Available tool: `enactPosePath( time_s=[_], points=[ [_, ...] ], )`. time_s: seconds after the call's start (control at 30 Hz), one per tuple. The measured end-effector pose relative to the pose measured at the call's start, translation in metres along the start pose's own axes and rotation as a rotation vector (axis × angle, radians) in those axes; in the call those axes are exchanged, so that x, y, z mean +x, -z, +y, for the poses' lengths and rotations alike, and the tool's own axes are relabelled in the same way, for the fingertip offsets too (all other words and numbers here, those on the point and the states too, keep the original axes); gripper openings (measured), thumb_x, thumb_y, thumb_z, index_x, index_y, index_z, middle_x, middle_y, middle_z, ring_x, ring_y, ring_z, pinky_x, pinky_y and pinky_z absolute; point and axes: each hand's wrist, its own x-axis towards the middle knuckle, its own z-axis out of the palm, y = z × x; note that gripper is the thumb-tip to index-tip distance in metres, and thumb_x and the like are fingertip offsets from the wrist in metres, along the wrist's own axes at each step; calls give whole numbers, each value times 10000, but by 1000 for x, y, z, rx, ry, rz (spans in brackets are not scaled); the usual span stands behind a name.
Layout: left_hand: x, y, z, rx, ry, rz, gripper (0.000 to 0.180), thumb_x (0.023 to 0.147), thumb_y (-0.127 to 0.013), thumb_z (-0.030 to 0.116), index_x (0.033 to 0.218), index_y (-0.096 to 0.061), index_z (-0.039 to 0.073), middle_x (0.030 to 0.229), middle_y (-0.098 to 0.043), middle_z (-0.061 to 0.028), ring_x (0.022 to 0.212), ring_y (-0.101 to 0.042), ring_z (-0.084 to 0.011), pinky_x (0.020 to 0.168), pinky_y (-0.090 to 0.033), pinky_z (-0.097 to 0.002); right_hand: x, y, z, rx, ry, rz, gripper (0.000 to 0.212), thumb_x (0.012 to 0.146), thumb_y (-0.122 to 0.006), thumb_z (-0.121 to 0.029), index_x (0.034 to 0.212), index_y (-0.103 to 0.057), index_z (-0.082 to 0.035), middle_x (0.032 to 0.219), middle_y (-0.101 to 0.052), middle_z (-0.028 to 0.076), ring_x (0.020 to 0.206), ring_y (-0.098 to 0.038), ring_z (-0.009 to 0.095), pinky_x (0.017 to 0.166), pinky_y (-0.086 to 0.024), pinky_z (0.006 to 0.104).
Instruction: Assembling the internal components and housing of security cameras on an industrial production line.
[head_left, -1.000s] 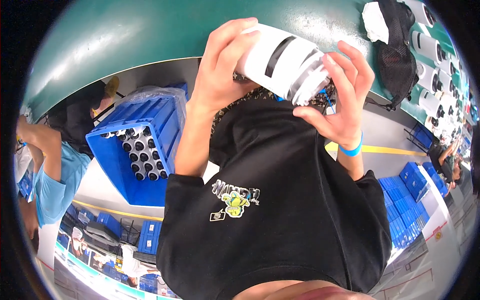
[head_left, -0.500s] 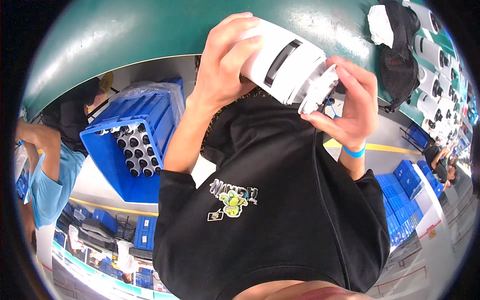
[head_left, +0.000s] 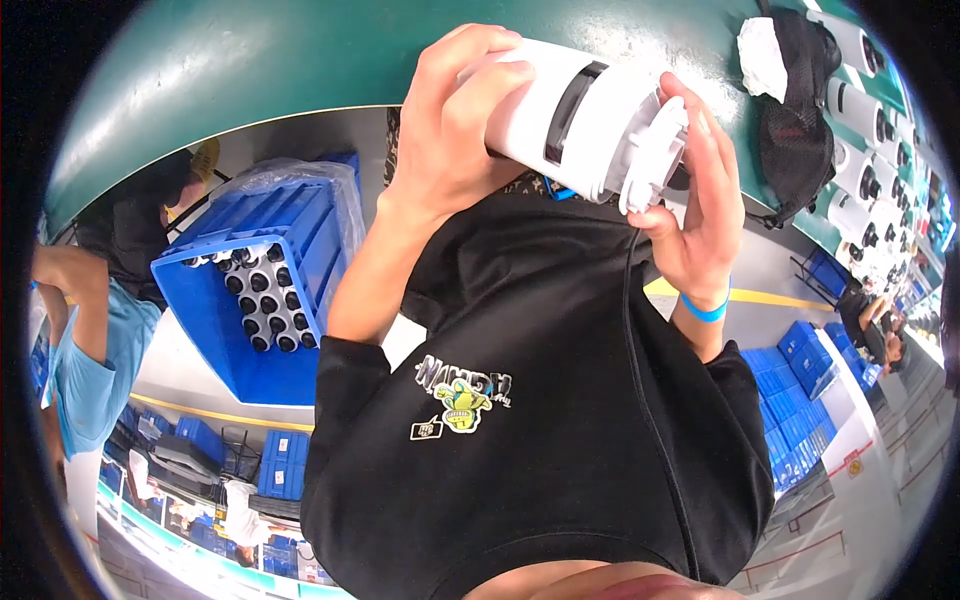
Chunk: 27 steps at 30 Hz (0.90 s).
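Note:
A white cylindrical housing with a dark slot-like strip is held up over the front edge of the green table. My left hand wraps round its left end, fingers over the top. At the other end sits a white plastic end piece with ridges and a raised rim. My right hand is closed about this end piece, thumb at its lower edge and fingertips at its upper edge. How firmly the end piece sits in the housing I cannot tell.
The green table spans the top. A black mesh bag and crumpled white paper lie at right, beside several white housings. A blue crate of black-tipped white parts stands at left, near a person in light blue.
The housing has shifted slightly right and tilted a little less. My right fingers have straightened along the end piece. The blue wire seen beside my right thumb no longer shows.

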Motion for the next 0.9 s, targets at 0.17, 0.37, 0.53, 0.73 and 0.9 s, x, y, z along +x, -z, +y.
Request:
enactPosePath(
  time_s=[0.17,0.37,0.53,0.73,0.9],
  points=[
    [1,0,6,42,84,-20,775,475,-828,39,1148,-446,87,1141,-536,-165,992,-578,-340,828,-504,-409,-1,-1,-10,16,-101,57,700,755,-724,-220,1349,-424,-2,1321,-460,231,1195,-480,361,994,-395,410],
    [-3,1,-5,13,-1,-17,743,490,-804,29,1138,-445,85,1162,-599,-142,1016,-574,-354,825,-503,-406,3,7,-8,-24,-44,-24,674,761,-698,-131,1354,-410,7,1323,-453,220,1183,-480,361,998,-386,397],
    [1,-1,-3,65,-75,47,664,541,-770,19,1121,-453,81,1144,-600,-148,998,-580,-353,814,-508,-410,8,15,-8,-69,11,-111,691,736,-696,-79,1357,-403,5,1345,-433,226,1195,-473,375,1004,-380,410],
    [-5,-7,-1,157,-129,156,600,590,-741,27,1116,-454,63,1129,-599,-160,972,-585,-364,789,-522,-411,5,-1,-6,1,13,-22,756,765,-722,-256,1376,-367,11,1367,-395,253,1259,-411,398,1040,-336,439],
    [-9,-9,-4,139,-106,165,568,621,-737,40,1116,-459,57,1129,-591,-164,974,-581,-368,795,-521,-417,3,-15,-3,187,-73,95,760,753,-736,-266,1371,-379,-8,1366,-403,248,1258,-415,399,1041,-342,444]
  ],
)
